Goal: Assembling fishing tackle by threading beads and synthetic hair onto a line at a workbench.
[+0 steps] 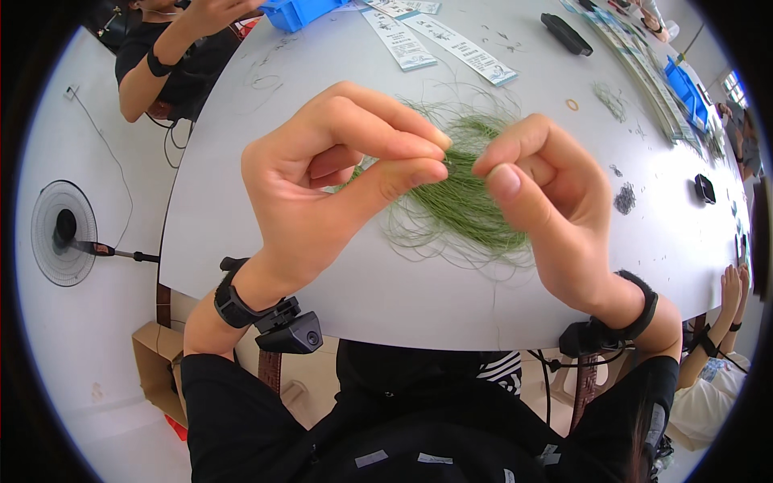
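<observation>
My left hand (318,177) is raised over the table, thumb and forefinger pinched together. A tiny dark thing (449,163) shows at their tips, too small to name. Just to its right, my right hand (564,205) also has thumb and forefinger pressed together; whatever they grip is hidden or too fine to see. The two sets of fingertips are close but apart. Below and behind them lies a loose bundle of thin green strands (459,211) that look like line, with stray ends curling out on the white tabletop.
Printed card strips (451,44) and a blue bin (299,11) lie at the far side. A black case (566,34), a rubber band (572,105) and a small dark pile (625,198) sit to the right. Other people work around the table (338,310). A fan (64,233) stands left.
</observation>
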Available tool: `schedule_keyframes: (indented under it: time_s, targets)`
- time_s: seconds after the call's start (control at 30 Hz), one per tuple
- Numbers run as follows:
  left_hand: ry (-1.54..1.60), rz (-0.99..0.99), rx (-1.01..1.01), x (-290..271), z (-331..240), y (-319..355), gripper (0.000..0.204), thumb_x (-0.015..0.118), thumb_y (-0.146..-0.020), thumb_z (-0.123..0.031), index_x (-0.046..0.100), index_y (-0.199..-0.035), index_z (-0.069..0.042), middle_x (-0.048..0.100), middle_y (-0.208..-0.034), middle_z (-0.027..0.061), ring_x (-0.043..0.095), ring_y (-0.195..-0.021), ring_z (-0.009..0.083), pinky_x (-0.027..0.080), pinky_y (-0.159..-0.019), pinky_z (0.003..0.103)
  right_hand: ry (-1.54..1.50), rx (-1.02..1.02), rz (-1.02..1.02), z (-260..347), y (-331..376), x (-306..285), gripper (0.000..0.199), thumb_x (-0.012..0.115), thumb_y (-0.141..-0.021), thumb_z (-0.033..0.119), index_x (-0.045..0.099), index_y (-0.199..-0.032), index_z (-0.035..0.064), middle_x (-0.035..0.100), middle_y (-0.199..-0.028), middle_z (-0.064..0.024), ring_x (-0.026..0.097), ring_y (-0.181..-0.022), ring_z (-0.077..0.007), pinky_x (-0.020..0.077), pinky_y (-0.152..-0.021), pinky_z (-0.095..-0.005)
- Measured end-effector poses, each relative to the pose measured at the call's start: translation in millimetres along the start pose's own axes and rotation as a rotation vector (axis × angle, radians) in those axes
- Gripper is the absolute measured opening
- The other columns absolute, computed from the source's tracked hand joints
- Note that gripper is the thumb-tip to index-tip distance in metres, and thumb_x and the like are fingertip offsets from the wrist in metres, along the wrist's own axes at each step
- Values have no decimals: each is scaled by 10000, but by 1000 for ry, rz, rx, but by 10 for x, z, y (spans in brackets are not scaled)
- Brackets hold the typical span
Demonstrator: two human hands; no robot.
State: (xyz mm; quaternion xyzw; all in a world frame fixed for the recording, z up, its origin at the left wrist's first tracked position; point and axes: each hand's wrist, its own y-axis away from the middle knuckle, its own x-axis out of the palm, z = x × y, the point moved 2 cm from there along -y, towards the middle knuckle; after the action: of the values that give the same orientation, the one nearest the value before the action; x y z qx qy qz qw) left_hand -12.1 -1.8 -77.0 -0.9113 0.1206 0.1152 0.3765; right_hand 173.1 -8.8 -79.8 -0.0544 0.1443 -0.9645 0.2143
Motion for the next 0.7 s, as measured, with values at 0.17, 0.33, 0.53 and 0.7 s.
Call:
schedule_keyframes:
  time_s: [0.17,0.33,0.53,0.7]
  targets:
    - [-13,-5,14,1,-3,1,128,651,-738,74,569,-809,6,581,-891,120,582,-787,146,475,-679,215,-81,126,125,-1,55,70,159,553,-874,154,512,-874,0,430,-596,63,313,-533,0,228,-488,-178]
    - [2,21,45,28,-17,-8,127,661,-734,62,569,-801,5,579,-883,123,576,-765,144,471,-659,218,-236,437,195,-42,68,130,177,575,-866,183,527,-883,14,456,-630,58,312,-528,-4,221,-475,-179]
    - [101,57,20,111,-51,13,120,673,-730,47,571,-777,2,574,-864,121,554,-719,134,456,-629,221,-314,593,160,-147,29,108,198,626,-844,228,567,-836,39,469,-588,75,342,-539,-4,238,-475,-186]
    - [25,81,24,100,-54,32,121,684,-726,31,574,-765,-1,574,-853,117,549,-710,130,450,-622,223,-420,491,176,-212,13,34,201,623,-848,235,582,-876,40,484,-604,74,356,-550,-3,245,-477,-181]
